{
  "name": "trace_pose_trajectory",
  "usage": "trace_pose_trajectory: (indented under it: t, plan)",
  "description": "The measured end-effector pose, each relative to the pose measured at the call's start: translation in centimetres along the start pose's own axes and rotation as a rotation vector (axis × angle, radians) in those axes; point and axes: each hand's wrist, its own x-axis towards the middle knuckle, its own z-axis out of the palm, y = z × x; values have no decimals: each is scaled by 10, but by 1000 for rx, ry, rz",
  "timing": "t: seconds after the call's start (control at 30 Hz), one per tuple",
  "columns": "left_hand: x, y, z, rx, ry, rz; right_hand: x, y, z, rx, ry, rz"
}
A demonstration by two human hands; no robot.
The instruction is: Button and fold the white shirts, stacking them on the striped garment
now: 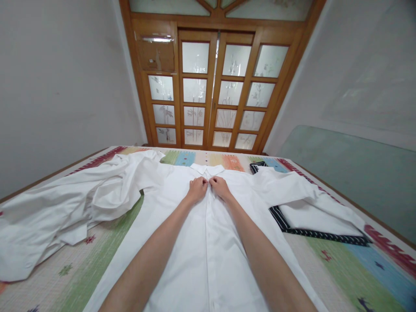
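Note:
A white long-sleeved shirt (pixel 182 255) lies front side up, its collar (pixel 208 170) at the far end and its front placket running down the middle toward me. Just below the collar, my left hand (pixel 197 189) pinches the placket from the left. My right hand (pixel 219 187) does the same from the right, its fingertips close to the left ones. Whatever small part sits between the fingers, such as a button, is too small to make out. One sleeve (pixel 113 190) lies bunched at the left; the other (pixel 289 188) stretches out to the right.
Beneath the shirt is a striped, patterned cloth (pixel 351 268) over the table or bed. A white piece with black striped trim (pixel 318 219) lies partly under the right sleeve. Wooden glazed doors (pixel 211 86) stand beyond, and a pale green panel (pixel 351 169) leans along the right wall.

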Motion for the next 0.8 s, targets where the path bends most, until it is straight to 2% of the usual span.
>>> trace_pose_trajectory:
  t: [0.23, 0.6, 0.8]
  plan:
    - [0, 1, -1, -11, 2, 2, 2, 2, 1, 17, 1, 2]
    - [-1, 2, -3, 5, -13, -12, 7, 10, -6, 203, -130, -17]
    - [-1, 3, -3, -4, 1, -9, 3, 12, -8, 308, -120, -73]
